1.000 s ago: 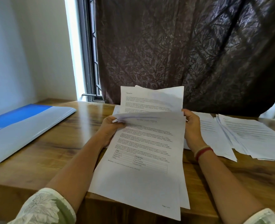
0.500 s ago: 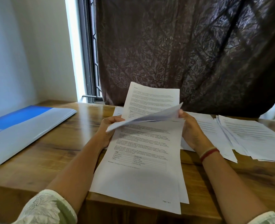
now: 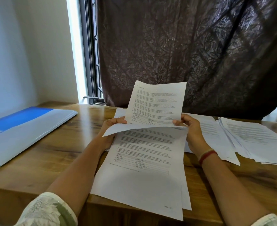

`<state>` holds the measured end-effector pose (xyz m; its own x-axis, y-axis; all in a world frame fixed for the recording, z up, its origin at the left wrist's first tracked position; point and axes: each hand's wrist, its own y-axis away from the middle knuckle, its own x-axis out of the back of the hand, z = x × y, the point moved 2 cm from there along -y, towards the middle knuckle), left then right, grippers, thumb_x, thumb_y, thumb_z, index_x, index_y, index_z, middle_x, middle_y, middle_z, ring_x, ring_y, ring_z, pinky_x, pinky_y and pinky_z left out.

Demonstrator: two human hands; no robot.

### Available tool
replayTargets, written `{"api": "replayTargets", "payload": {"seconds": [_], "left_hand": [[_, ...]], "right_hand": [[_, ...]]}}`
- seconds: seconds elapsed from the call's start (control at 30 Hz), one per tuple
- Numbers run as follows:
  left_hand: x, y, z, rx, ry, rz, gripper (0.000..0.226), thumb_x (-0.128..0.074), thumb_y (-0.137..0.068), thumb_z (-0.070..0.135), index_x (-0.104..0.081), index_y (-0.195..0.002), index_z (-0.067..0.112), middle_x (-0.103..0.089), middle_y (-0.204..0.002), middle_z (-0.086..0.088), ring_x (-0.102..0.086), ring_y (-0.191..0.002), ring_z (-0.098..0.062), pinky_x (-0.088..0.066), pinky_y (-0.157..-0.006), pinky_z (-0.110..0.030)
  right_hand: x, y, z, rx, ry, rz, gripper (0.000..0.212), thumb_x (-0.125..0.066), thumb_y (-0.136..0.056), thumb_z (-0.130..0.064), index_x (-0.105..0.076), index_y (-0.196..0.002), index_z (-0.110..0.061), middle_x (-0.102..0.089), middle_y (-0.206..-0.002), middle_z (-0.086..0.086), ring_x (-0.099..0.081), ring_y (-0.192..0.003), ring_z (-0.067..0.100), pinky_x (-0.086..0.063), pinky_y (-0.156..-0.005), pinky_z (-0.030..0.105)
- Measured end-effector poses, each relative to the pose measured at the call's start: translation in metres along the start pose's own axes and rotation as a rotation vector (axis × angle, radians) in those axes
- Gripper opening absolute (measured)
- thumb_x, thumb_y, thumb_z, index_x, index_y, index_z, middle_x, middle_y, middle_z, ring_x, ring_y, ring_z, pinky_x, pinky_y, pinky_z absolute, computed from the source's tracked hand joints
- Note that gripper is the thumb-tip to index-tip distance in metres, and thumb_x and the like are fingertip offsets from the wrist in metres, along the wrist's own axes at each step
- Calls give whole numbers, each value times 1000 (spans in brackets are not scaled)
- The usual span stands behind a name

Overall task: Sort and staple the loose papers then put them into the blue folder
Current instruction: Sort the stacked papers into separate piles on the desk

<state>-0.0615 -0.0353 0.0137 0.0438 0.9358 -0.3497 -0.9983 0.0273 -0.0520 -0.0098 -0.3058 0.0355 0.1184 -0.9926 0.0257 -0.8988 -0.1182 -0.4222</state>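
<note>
A printed top sheet stands folded up and back from a stack of papers that lies at the table's near edge. My left hand pinches the sheet's lower left part with the thumb on top. My right hand grips its lower right edge. The stack hangs a little over the table's front edge. The blue folder lies closed at the left of the wooden table. No stapler is in view.
More loose printed papers are fanned out on the right side of the table. A dark patterned curtain hangs behind the table, beside a window frame. A white wall stands to the left.
The top sheet has been lifted from nearly flat on the stack to almost upright, with both hands still holding its lower edge.
</note>
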Motion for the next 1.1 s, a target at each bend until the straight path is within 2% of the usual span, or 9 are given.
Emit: {"api": "replayTargets", "payload": {"seconds": [0.13,0.3,0.4,0.43,0.53,0.7,0.8,1.0,1.1], "left_hand": [[9,-4,0,-55,108,-19,49,-54,-92,14,-48,-137,-2,-54,-137,-22,-62,-98,-33,-55,-69,-36],[3,-1,6,-86,-41,121,39,-64,-91,14,-59,-129,6,-72,-109,-8,-68,-92,-23,-59,-66,-30],[9,-1,10,-91,-75,77,81,-86,-66,20,-49,-131,-9,-60,-124,-25,-63,-99,-36,-57,-71,-39],[10,0,13,-70,-74,71,81,-88,-61,18,-51,-128,-9,-61,-119,-27,-63,-96,-37,-57,-69,-41],[10,3,16,-30,-40,106,27,-68,-79,-5,-61,-103,3,-69,-90,-20,-70,-77,-32,-59,-59,-39],[13,5,12,99,-84,156,32,-63,-84,-2,-63,-115,7,-67,-113,-25,-68,-95,-40,-60,-63,-45],[9,7,15,132,-186,166,33,-61,-89,0,-61,-121,8,-68,-116,-21,-64,-107,-42,-61,-67,-45],[8,10,18,100,-263,211,26,-58,-91,1,-63,-115,10,-72,-103,-15,-70,-87,-31,-61,-62,-36],[10,9,13,62,-254,290,26,-55,-92,0,-58,-118,4,-70,-104,-17,-68,-87,-32,-59,-68,-40]], "right_hand": [[-3,0,-4,-60,8,-63,21,-64,-90,-9,-71,-96,-27,-74,-93,-13,-67,-94,17,-54,-78,28],[1,3,-12,-167,-165,-300,27,-53,-93,-3,-68,-107,-21,-74,-103,-4,-70,-89,14,-57,-72,27],[3,0,-8,-213,-156,-318,25,-55,-93,-12,-64,-116,-17,-71,-106,1,-66,-92,20,-56,-75,32],[3,0,-7,-220,-131,-299,24,-60,-90,-20,-64,-113,-18,-72,-101,0,-64,-90,21,-56,-74,32],[-2,-1,-5,-253,-87,-219,10,-63,-91,-32,-63,-93,-22,-69,-74,-4,-62,-70,16,-51,-59,27],[-16,8,-15,-128,219,-285,22,-60,-94,-27,-56,-74,-19,-61,-57,-10,-53,-59,12,-48,-58,24],[-18,25,-19,-161,131,-378,11,-60,-92,-25,-60,-82,-21,-65,-63,-11,-56,-67,14,-49,-69,31],[-21,20,-25,-220,209,-279,26,-62,-93,-28,-55,-70,-18,-61,-63,-4,-51,-64,17,-46,-64,29],[-16,16,-8,-436,-29,-209,32,-55,-91,-49,-64,-100,-19,-67,-92,1,-60,-83,21,-51,-75,35]]}}
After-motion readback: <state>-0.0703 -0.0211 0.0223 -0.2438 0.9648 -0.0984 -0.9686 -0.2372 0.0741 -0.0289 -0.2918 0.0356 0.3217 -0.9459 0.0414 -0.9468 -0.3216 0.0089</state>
